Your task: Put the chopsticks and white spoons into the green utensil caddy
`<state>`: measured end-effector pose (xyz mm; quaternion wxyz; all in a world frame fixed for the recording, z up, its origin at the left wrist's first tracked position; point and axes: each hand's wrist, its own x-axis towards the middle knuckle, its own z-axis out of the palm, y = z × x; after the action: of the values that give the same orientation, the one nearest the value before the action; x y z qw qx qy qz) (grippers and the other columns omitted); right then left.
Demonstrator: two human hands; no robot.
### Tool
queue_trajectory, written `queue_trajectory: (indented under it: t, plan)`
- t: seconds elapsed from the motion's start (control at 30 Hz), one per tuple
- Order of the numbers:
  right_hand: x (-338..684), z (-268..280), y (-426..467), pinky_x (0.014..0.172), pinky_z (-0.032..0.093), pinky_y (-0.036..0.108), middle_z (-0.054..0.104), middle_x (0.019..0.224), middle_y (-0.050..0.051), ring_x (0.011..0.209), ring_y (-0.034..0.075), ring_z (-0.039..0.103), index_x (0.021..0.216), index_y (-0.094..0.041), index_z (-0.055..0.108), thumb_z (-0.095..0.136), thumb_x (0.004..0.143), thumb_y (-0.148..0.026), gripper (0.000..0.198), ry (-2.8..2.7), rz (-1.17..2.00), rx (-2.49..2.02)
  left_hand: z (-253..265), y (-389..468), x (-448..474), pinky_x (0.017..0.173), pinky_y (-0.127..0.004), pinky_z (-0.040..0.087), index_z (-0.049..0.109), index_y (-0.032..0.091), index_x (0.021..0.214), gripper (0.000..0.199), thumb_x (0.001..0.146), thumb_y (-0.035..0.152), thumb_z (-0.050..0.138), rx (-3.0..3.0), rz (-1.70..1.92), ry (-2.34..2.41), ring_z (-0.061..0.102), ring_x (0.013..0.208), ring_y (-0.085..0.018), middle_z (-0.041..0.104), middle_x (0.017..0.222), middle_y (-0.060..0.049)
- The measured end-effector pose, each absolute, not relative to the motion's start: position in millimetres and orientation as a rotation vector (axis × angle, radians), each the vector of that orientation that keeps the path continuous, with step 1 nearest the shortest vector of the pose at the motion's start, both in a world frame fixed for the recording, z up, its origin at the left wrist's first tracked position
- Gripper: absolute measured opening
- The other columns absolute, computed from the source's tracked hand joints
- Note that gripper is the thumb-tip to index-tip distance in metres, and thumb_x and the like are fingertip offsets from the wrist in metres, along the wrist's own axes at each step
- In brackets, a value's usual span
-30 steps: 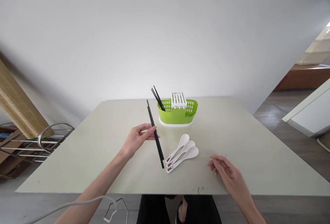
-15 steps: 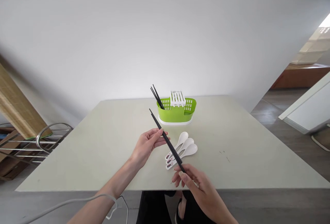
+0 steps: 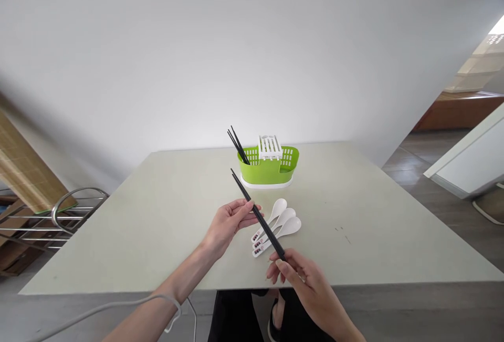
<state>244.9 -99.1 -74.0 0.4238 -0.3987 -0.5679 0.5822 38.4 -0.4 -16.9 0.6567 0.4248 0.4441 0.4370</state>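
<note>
A pair of black chopsticks (image 3: pixel 266 228) is held slantwise over a pale table (image 3: pixel 157 216), pinched mid-length by the left hand (image 3: pixel 229 220) and gripped at the thick ends by the right hand (image 3: pixel 306 278). Three white spoons (image 3: pixel 284 219) are fanned out beneath; beyond, other chopsticks (image 3: pixel 239 147) are propped in a green basket (image 3: pixel 260 175).

left fingers (image 3: pixel 242 211) + right fingers (image 3: pixel 290 273): holding chopsticks (image 3: pixel 270 234) | spoons (image 3: pixel 285 217) near | basket (image 3: pixel 260 174) beyond

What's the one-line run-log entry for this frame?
left hand: holds black chopsticks mid-length | right hand: at their thick ends | white spoons: on table | green basket: holds other chopsticks
</note>
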Motion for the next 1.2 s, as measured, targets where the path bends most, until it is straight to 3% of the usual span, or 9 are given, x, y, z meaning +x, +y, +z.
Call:
queue_trajectory:
  t: [0.67,0.93,1.2]
  plan:
    - [251.7,-85.6,-93.1,0.078,0.053,0.031,0.078,0.089,0.008,0.085,0.021,0.068,0.111,-0.020,0.073,0.046,0.106,-0.063,0.050,-1.327,1.403,-1.106,-19.8,1.7,37.2,0.095,-0.037,0.064,0.076,0.014,0.087,0.045,0.075,0.054,0.091,1.091,0.869,1.112,0.078,0.091,-0.022,0.082,0.097,-0.010]
    - [256.1,-79.9,-93.2,0.077,0.054,0.031,0.079,0.086,0.008,0.081,0.020,0.069,0.108,-0.020,0.074,0.047,0.106,-0.062,0.051,-1.340,1.393,-1.099,-13.6,9.6,22.7,0.097,-0.037,0.063,0.082,0.016,0.100,0.048,0.079,0.059,0.086,1.127,0.914,1.129,0.079,0.095,-0.024,0.082,0.105,-0.011]
    - [253.8,-79.7,-93.8,0.077,0.054,0.033,0.078,0.088,0.009,0.081,0.022,0.069,0.108,-0.020,0.074,0.046,0.105,-0.065,0.053,-1.364,1.389,-1.104,-10.4,7.9,9.4,0.099,-0.038,0.061,0.083,0.016,0.092,0.040,0.080,0.055,0.087,1.116,0.968,1.160,0.078,0.096,-0.025,0.082,0.101,-0.012]
